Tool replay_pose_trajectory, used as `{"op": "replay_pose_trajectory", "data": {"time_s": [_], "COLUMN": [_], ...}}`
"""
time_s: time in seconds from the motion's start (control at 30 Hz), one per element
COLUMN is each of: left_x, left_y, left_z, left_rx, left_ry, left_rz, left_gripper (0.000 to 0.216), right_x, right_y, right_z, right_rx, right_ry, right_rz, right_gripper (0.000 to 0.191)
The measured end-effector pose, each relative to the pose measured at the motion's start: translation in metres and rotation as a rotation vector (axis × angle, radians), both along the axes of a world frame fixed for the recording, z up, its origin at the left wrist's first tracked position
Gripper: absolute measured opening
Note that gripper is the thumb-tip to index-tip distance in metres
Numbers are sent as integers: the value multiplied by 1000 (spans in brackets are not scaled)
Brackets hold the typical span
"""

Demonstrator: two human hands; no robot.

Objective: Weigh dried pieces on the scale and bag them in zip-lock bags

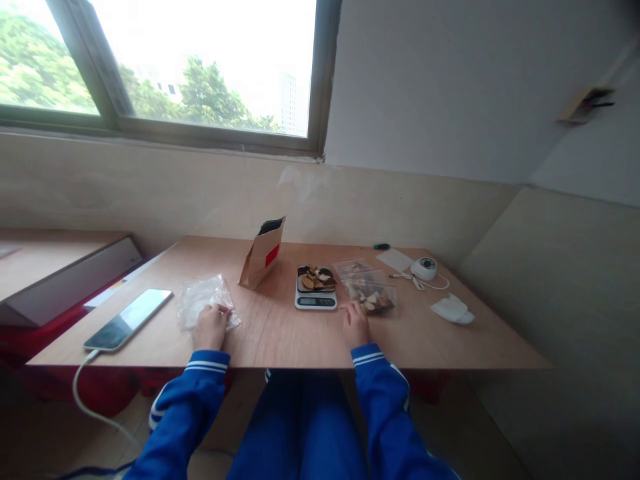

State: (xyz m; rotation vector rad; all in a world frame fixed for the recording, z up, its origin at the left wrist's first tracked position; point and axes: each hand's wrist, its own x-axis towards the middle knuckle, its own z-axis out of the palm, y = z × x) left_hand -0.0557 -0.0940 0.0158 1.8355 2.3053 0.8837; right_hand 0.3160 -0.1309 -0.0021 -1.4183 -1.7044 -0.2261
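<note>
My left hand (pixel 212 325) rests on a pile of clear plastic bags (pixel 194 301), its fingers curled on the plastic near the right edge. Just right of a small white kitchen scale (pixel 316 302) lies my right hand (pixel 356 324), a finger stretched toward the scale's corner and nothing held. Dried brown and pale slices (pixel 317 278) are heaped on the scale's platform. Beside my right hand are several clear zip bags (pixel 385 300) with similar slices inside. A brown paper pouch (pixel 261 257) with a red patch stands upright, its top open, behind and left of the scale.
A phone (pixel 129 320) with a white cable lies at the table's left. On the right are a white dome-shaped device (pixel 424 268) with a cord, a crumpled white tissue (pixel 453 309), a white sheet (pixel 395 260) and a green-handled tool (pixel 382 247). A wall backs the wooden table (pixel 285 343).
</note>
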Motion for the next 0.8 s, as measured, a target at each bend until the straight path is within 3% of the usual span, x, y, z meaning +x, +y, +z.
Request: {"op": "replay_pose_trajectory", "data": {"time_s": [0.27, 0.37, 0.47, 0.63, 0.8], "left_x": [3, 27, 67, 122, 136], "left_y": [-6, -25, -50, -82, -86], "left_z": [5, 18, 34, 43, 41], "left_rx": [196, 396, 538, 602, 599], "left_ry": [-192, -256, -309, -415, -482], "left_rz": [-85, -164, -294, -442, -439], "left_gripper": [19, 26, 27, 24, 40], "right_x": [-1, -16, -53, -116, -122], "right_y": [-6, -15, -32, -55, -55], "right_z": [0, 11, 30, 66, 78], "right_rx": [-32, -44, -109, -288, -338], "right_ry": [42, 179, 401, 573, 657], "right_rz": [72, 105, 184, 447, 470], "right_gripper": [33, 29, 23, 24, 25]}}
